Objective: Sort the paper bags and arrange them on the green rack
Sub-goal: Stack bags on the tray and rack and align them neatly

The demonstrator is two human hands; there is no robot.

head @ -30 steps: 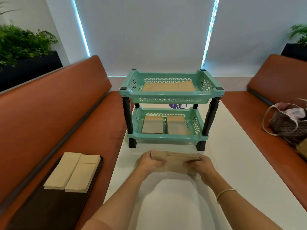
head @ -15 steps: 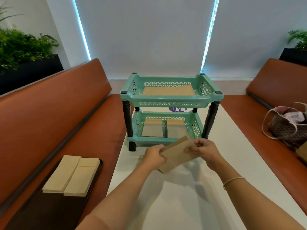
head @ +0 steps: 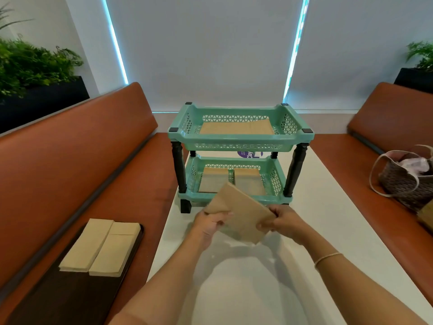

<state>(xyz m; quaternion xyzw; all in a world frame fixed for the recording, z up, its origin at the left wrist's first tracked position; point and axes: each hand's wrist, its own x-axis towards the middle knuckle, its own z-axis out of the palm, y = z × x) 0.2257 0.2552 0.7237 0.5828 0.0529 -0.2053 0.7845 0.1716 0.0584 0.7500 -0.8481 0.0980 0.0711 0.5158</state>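
Bag: tilted above the table, pinched by both hands, probably to aim it at the rack.
Left hand: fingers curled on its left corner.
Right hand: fingers pinch the right edge.

Head-worn camera looks forward and down, close above table.

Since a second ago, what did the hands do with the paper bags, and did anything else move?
Both hands, left hand and right hand, lifted the brown bag stack off the white table and turned it slantwise, toward the green rack. They kept their grip throughout. The bags already in the rack and the stacks on the dark tray stayed put.
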